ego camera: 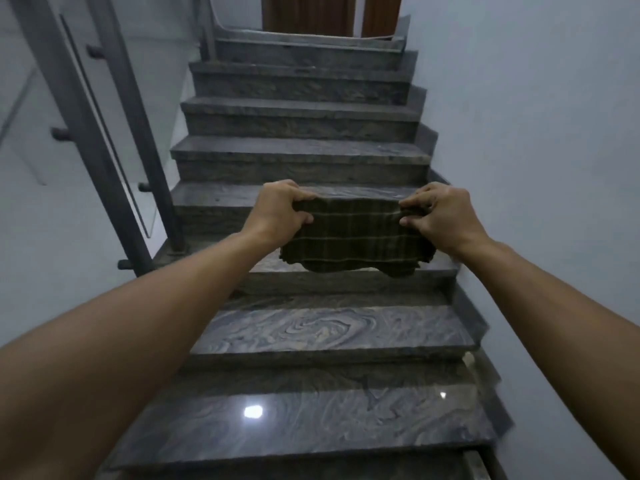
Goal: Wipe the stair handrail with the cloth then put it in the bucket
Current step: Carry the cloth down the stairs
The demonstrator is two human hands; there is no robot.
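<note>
A dark olive checked cloth (355,240) hangs stretched out in the air over the stairs, in the middle of the view. My left hand (277,211) grips its upper left corner and my right hand (440,218) grips its upper right corner, so both arms reach straight forward. The grey metal handrail (74,116) slopes up along the left side of the stairs, well to the left of the cloth and apart from both hands. No bucket is in view.
Polished grey marble steps (332,334) climb away from me to a landing with brown doors (308,12). A glass panel (31,98) on metal posts stands under the handrail at the left. A plain white wall (536,133) runs along the right.
</note>
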